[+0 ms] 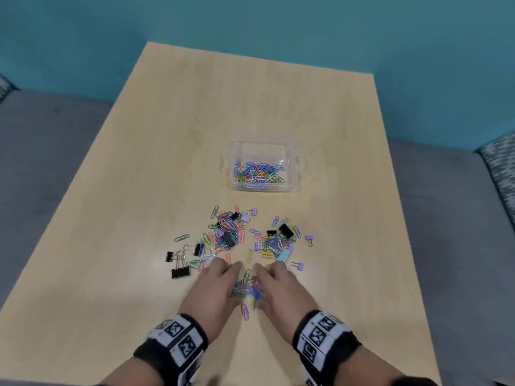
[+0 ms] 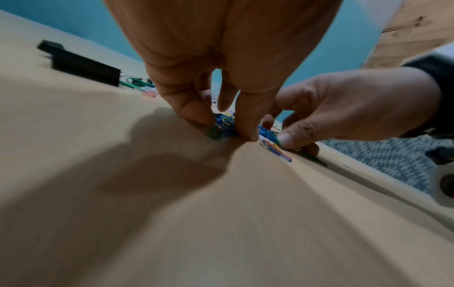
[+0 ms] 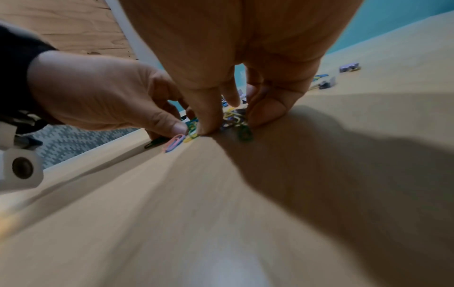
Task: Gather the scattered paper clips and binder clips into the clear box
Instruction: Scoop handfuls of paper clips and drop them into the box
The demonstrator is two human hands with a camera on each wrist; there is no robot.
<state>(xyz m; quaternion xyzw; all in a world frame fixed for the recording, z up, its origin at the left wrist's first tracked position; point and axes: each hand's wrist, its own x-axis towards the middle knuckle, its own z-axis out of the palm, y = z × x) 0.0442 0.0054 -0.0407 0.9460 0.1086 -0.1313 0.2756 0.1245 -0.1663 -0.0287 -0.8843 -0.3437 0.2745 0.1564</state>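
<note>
A small heap of coloured paper clips (image 1: 247, 291) lies near the table's front, and both hands are cupped around it. My left hand (image 1: 218, 286) pinches the heap's left side with thumb and fingers (image 2: 245, 124). My right hand (image 1: 280, 288) grips the right side, thumb (image 3: 206, 116) down on the table. A pink paper clip (image 1: 245, 312) (image 3: 174, 142) lies loose just in front of the heap. The clear box (image 1: 298, 174) stands further back, holding many paper clips. Between it and my hands lie two spreads of paper clips and binder clips (image 1: 228, 232).
Black binder clips (image 1: 180, 273) (image 2: 83, 66) lie left of my left hand. Lilac binder clips (image 1: 301, 265) (image 3: 349, 68) lie right of my right hand. The wooden table (image 1: 250, 101) has grey seating around it and a patterned cushion (image 1: 501, 168) at the right.
</note>
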